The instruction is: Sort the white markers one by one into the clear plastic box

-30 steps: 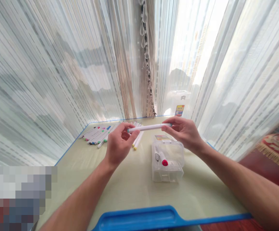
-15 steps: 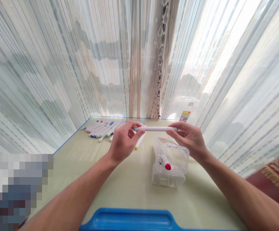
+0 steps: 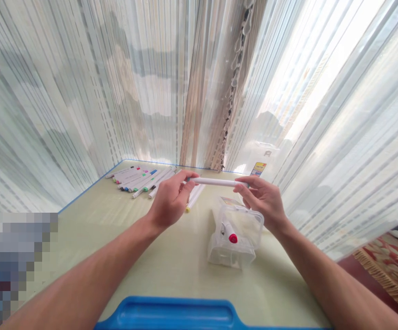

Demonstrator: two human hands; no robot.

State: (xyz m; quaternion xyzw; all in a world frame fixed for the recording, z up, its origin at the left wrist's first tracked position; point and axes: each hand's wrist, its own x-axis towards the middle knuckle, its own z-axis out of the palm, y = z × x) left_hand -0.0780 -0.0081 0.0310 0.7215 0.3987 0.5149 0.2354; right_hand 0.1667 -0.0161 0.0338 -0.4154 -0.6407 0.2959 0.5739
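A white marker (image 3: 215,182) with teal ends is held level above the table, pinched at both ends. My left hand (image 3: 171,197) is closed on its left end, and my right hand (image 3: 263,198) grips the right end between thumb and fingers. Below my right hand stands a clear plastic case (image 3: 233,256) with its lid up. Inside it lies a marker with a red end (image 3: 232,238), beside another thin item. Left of my left hand, several white markers (image 3: 140,181) with coloured ends are spread out. A yellow-tipped marker (image 3: 193,199) lies partly behind my left hand.
The pale green table (image 3: 171,270) has a blue moulded edge (image 3: 181,314) near me. At the back right stands a clear container (image 3: 262,160) with a yellow label, against the striped curtain (image 3: 150,82). A fringed patterned cloth (image 3: 391,270) is at the right.
The view has turned slightly, so the table and its things sit a little further left. Both hands still hold the marker, with the fingers of the right hand further over its end.
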